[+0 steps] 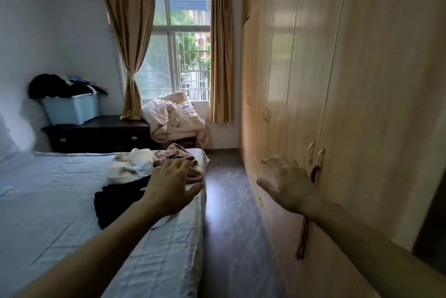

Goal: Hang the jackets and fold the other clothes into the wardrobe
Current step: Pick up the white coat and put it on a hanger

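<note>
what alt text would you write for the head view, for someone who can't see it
Two bare hands stretch forward, fingers spread: the left hand over a pile of clothes on a blue-sheeted bed, the right hand near the handles of a closed wooden wardrobe. A curtained window lights the far wall.

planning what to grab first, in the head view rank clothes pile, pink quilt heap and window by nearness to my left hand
1. clothes pile: on the bed, just ahead of the left hand.
2. pink quilt heap: beyond the bed, farther back.
3. window: back wall, behind the heap.
</note>
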`<state>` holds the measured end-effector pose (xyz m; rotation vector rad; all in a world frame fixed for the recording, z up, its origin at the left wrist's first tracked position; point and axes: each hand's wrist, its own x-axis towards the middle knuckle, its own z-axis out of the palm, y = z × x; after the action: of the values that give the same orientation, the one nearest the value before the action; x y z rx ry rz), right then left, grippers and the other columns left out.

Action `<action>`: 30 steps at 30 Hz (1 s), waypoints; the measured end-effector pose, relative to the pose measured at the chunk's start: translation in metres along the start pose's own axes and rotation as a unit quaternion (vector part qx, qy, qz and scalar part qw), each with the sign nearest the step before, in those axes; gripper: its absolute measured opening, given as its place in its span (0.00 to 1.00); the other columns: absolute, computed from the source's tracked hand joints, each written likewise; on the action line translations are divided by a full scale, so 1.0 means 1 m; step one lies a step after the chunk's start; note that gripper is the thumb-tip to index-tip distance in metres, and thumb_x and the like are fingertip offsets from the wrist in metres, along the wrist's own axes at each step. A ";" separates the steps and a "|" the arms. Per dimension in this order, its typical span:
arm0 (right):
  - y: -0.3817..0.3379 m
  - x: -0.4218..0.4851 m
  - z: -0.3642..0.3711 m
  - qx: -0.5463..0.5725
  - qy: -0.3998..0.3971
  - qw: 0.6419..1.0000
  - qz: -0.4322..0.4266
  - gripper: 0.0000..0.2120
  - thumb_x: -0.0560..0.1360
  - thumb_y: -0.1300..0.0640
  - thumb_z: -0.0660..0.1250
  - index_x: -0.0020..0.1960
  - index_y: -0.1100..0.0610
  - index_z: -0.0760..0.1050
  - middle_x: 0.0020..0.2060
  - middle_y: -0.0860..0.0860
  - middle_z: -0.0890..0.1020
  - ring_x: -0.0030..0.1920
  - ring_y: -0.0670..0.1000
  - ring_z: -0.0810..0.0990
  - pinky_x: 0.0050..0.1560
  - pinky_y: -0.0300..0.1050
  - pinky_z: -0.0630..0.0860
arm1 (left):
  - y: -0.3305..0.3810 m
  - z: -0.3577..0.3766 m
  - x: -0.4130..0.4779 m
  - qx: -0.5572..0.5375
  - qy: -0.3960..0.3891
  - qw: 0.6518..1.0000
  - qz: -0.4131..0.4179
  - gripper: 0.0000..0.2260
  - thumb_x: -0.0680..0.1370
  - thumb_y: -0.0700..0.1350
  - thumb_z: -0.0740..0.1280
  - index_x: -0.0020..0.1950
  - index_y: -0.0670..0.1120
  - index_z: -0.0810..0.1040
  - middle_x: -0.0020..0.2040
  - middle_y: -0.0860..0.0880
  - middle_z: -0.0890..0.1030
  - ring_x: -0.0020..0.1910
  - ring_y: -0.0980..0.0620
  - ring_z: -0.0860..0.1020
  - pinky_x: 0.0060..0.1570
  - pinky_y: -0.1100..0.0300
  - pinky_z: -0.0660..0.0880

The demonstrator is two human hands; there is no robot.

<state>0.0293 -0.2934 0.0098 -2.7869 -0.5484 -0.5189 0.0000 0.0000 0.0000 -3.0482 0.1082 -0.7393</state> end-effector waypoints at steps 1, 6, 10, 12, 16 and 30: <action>0.011 0.018 0.005 0.011 0.001 1.000 -0.001 0.30 0.78 0.36 0.58 0.76 0.47 0.60 0.75 0.49 0.64 0.74 0.53 0.62 0.71 0.52 0.63 | 0.003 0.008 0.018 -0.005 0.002 1.000 -0.001 0.28 0.74 0.67 0.62 0.70 0.54 0.69 0.68 0.51 0.75 0.65 0.47 0.71 0.58 0.52 0.70; 0.058 0.110 0.019 0.023 0.001 1.000 -0.020 0.30 0.78 0.36 0.58 0.76 0.48 0.61 0.75 0.49 0.64 0.73 0.53 0.63 0.70 0.51 0.64 | 0.017 0.038 0.097 0.012 -0.002 0.999 -0.032 0.30 0.74 0.69 0.61 0.71 0.54 0.69 0.69 0.49 0.74 0.67 0.46 0.70 0.60 0.51 0.70; 0.082 0.167 0.034 0.052 0.000 0.998 -0.029 0.29 0.78 0.37 0.59 0.75 0.48 0.62 0.74 0.49 0.65 0.72 0.53 0.64 0.70 0.52 0.65 | 0.019 0.056 0.154 0.022 -0.009 0.999 -0.037 0.31 0.73 0.68 0.62 0.72 0.54 0.68 0.69 0.50 0.73 0.68 0.46 0.70 0.61 0.50 0.69; 0.090 0.194 0.043 0.055 0.003 0.998 -0.036 0.29 0.78 0.37 0.59 0.75 0.48 0.61 0.74 0.49 0.66 0.72 0.53 0.64 0.70 0.53 0.66 | 0.017 0.067 0.180 0.023 -0.014 0.999 -0.038 0.31 0.74 0.68 0.61 0.72 0.54 0.67 0.70 0.50 0.73 0.69 0.46 0.69 0.63 0.50 0.68; 0.105 0.245 0.066 0.051 0.003 0.998 -0.039 0.29 0.78 0.37 0.58 0.75 0.48 0.61 0.73 0.49 0.65 0.72 0.53 0.63 0.70 0.53 0.66 | 0.006 0.100 0.231 0.023 -0.021 0.999 -0.038 0.30 0.74 0.67 0.62 0.73 0.54 0.67 0.71 0.51 0.72 0.70 0.47 0.68 0.63 0.51 0.69; 0.154 0.473 0.163 -0.054 -0.032 0.998 -0.030 0.31 0.78 0.34 0.56 0.76 0.47 0.60 0.75 0.50 0.64 0.76 0.54 0.60 0.75 0.54 0.59 | -0.077 0.243 0.449 -0.033 -0.005 0.999 -0.006 0.30 0.75 0.69 0.58 0.71 0.54 0.68 0.72 0.52 0.70 0.71 0.48 0.67 0.69 0.43 0.65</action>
<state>0.5493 -0.2321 0.0199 -2.9061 -0.6364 -0.4882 0.5146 0.0437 -0.0091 -3.1171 0.1166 -0.7358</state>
